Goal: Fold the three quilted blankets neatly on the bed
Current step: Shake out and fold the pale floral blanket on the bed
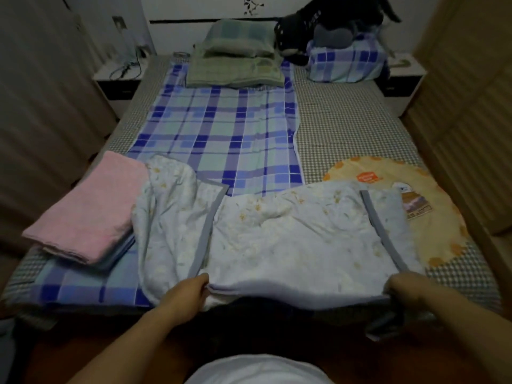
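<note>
While gripping the near edge of the pale blue floral quilted blanket with grey binding (291,239), both hands seen from the head view at the foot of the bed (346,126). Left hand (191,291) curled round the blanket's near left corner, fingers (201,281) pressed together and pinching the fabric against the thumb just below a grey binding strip. Right hand (407,286) closed over the near right corner, fingers bunched over the edge, tips hidden under the cloth. Blanket spread crumpled across the near part of the bed, left portion bunched up and lapped over itself, one grey-bound edge running diagonally down the left, another down the right. Near hem hanging slightly past the mattress edge between the two hands.

Just left of it, touching its bunched side, a folded pink quilted blanket (88,206) lying flat in a neat rectangle. Under the blue blanket's right side, a round yellow-orange printed cloth (432,217) with labels, partly covered. Beneath all, a blue and green plaid sheet (221,128) over the left half of the bed, grey-checked mattress cover on the right. At the head end, well apart, a stack of green plaid pillows (238,59), a blue plaid pillow (346,62) and a dark plush toy (327,26) resting on it. White nightstand (119,79) with cables beside the bed on the left.
</note>
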